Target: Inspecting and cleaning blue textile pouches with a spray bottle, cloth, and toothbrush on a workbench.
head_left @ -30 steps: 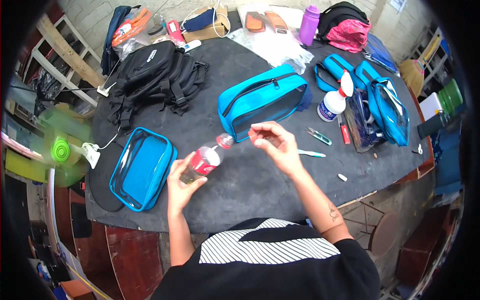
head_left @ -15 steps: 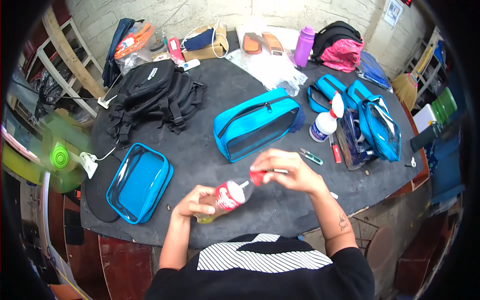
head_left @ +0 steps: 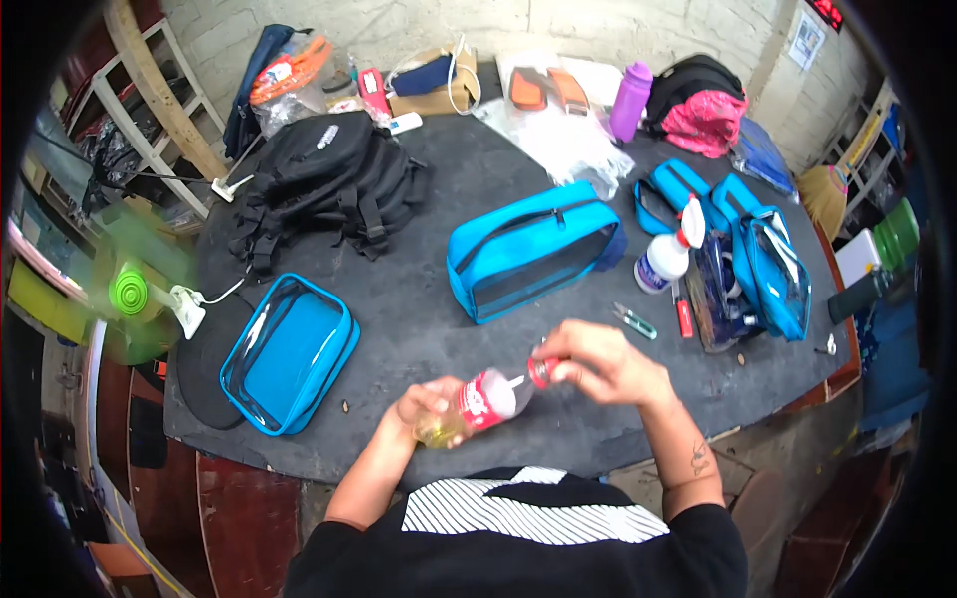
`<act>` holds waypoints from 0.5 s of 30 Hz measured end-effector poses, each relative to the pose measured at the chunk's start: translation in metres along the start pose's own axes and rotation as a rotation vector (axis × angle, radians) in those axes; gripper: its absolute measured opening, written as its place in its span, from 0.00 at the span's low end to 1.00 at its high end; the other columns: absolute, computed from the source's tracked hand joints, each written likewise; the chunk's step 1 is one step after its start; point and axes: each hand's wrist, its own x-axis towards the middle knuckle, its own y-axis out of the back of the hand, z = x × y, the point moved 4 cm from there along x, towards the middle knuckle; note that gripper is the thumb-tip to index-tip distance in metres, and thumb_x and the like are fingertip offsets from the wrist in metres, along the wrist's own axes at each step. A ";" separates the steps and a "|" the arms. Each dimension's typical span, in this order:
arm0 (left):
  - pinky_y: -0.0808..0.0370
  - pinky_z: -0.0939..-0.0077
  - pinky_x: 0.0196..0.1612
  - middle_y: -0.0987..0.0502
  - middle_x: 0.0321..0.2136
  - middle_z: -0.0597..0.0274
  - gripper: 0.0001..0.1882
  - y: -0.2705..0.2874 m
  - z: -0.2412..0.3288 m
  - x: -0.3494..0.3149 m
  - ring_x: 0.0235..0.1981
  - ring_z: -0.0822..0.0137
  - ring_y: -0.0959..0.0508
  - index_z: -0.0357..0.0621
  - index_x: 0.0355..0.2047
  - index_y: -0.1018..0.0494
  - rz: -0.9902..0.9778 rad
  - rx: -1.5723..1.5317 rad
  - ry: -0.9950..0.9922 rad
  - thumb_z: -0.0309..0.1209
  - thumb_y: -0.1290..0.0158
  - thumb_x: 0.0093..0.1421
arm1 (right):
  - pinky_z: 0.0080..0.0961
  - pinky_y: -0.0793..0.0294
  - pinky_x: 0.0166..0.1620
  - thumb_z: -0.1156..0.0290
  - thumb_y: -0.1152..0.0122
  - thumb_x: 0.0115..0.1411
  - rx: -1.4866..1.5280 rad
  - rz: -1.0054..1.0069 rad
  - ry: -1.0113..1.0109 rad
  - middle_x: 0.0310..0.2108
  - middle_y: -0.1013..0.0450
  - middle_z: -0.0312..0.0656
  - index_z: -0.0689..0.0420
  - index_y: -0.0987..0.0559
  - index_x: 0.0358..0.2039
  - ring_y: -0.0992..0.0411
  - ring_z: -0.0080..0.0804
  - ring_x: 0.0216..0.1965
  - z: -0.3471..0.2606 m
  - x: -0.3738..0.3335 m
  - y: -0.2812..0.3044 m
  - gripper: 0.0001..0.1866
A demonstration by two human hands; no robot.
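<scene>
My left hand (head_left: 429,411) is wrapped round the lower part of a clear plastic bottle (head_left: 488,399) with a red label and some yellowish liquid at its base. The bottle lies tilted, its neck pointing up to the right. Inside the neck a short white piece shows. At the bottle's mouth, the fingers of my right hand (head_left: 603,364) pinch a red cap (head_left: 542,372); whether the cap is seated on the neck I cannot tell. Just beyond my hands stands a blue zippered pouch (head_left: 533,249) with a dark mesh side.
A blue clear-topped case (head_left: 289,354) lies at left, near a blurred green fan (head_left: 130,289). A black backpack (head_left: 329,184) sits behind it. To the right are thread snips (head_left: 635,321), a red-handled cutter (head_left: 683,311), a spray bottle (head_left: 666,257) and several blue pouches (head_left: 773,264).
Both hands and the bottle have shifted slightly right in view, as has the whole scene. My right hand keeps its pinch on the red cap and has turned a little.
</scene>
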 end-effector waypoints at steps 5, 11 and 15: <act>0.21 0.71 0.23 0.24 0.29 0.45 0.28 -0.016 0.039 -0.003 0.22 0.60 0.21 0.24 0.42 0.30 0.215 0.456 -0.088 0.36 0.43 0.47 | 0.32 0.26 0.38 0.77 0.35 0.50 0.005 0.112 -0.006 0.35 0.26 0.44 0.61 0.25 0.36 0.27 0.40 0.37 0.014 0.003 0.009 0.12; 0.20 0.66 0.21 0.25 0.27 0.38 0.28 -0.018 0.031 -0.003 0.21 0.53 0.21 0.20 0.40 0.32 0.117 0.010 0.069 0.36 0.44 0.45 | 0.29 0.25 0.38 0.81 0.32 0.44 -0.024 0.086 0.090 0.35 0.25 0.42 0.59 0.24 0.36 0.26 0.37 0.37 0.007 0.007 0.015 0.16; 0.20 0.67 0.22 0.24 0.27 0.40 0.28 -0.025 0.031 0.001 0.20 0.54 0.21 0.20 0.40 0.32 0.182 0.050 0.096 0.35 0.43 0.44 | 0.27 0.26 0.35 0.76 0.37 0.53 0.078 0.055 -0.168 0.30 0.24 0.42 0.62 0.25 0.36 0.24 0.33 0.31 0.015 -0.002 0.014 0.10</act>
